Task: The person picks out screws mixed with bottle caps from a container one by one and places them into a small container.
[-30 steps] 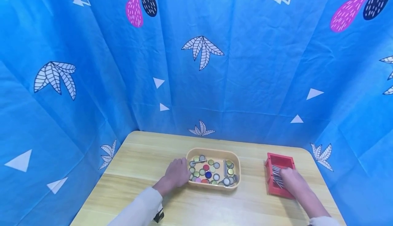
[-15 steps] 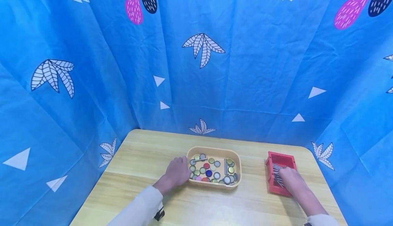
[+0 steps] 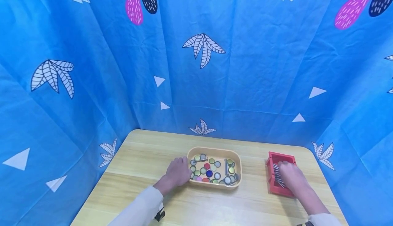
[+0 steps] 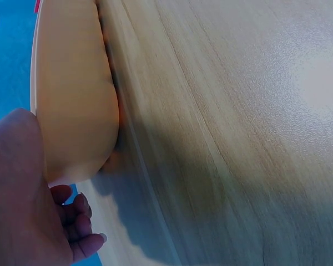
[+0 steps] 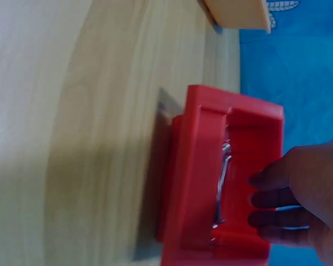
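A cream tray [image 3: 214,149] holds several round bottle caps in silver, gold, red, blue and pink, and a few slim metal rods [image 3: 226,167]. At its left end my left hand [image 3: 178,172] grips the rim; the left wrist view shows the thumb over the edge of the tray [image 4: 77,83] and the fingers curled outside. My right hand [image 3: 292,179] hangs over a red box [image 3: 280,190] with more nail-like metal rods [image 3: 277,176] inside. In the right wrist view its fingers [image 5: 272,218] are loosely bent above the box's cavity, with nothing visible between them.
Both containers stand on a light wooden table [image 3: 144,151], the red box at the right and the tray near the middle. A blue patterned curtain [image 3: 258,83] closes off the back and both sides.
My right hand has lifted slightly and shifted toward the back of the red box, uncovering more of the rods. The left hand stays on the tray; the head view tilted a little.
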{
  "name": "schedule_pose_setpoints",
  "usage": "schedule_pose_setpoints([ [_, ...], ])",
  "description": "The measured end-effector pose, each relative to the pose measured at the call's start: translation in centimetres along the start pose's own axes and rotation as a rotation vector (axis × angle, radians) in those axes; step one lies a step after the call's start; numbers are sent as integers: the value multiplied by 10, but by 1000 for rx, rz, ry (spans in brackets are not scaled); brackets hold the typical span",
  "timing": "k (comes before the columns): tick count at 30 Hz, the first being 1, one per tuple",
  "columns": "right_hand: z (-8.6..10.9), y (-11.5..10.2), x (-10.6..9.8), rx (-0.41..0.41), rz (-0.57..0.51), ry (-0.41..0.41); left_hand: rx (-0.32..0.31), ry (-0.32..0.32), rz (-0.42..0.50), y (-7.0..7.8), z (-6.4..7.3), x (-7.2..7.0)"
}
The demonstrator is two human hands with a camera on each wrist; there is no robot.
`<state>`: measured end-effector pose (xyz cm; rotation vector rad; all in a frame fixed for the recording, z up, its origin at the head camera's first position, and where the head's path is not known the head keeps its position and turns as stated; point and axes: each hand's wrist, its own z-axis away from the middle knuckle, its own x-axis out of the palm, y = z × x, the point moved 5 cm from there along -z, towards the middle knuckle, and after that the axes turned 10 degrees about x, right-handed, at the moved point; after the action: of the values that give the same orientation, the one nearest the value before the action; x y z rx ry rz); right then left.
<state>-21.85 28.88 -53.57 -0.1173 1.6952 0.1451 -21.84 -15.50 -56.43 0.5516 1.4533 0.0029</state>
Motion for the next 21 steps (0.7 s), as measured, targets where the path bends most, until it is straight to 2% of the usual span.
schedule_pose_setpoints([
  [9,-7,-16,-23,-1,0,75,3,3,-16,-1,0,1],
  [14,-10,-30,-38,-51,-30,161,0,-1,-35,-1,0,0],
  [21,-19,-57,-51,-90,-74,202,-8,-11,-19,-2,0,2],
])
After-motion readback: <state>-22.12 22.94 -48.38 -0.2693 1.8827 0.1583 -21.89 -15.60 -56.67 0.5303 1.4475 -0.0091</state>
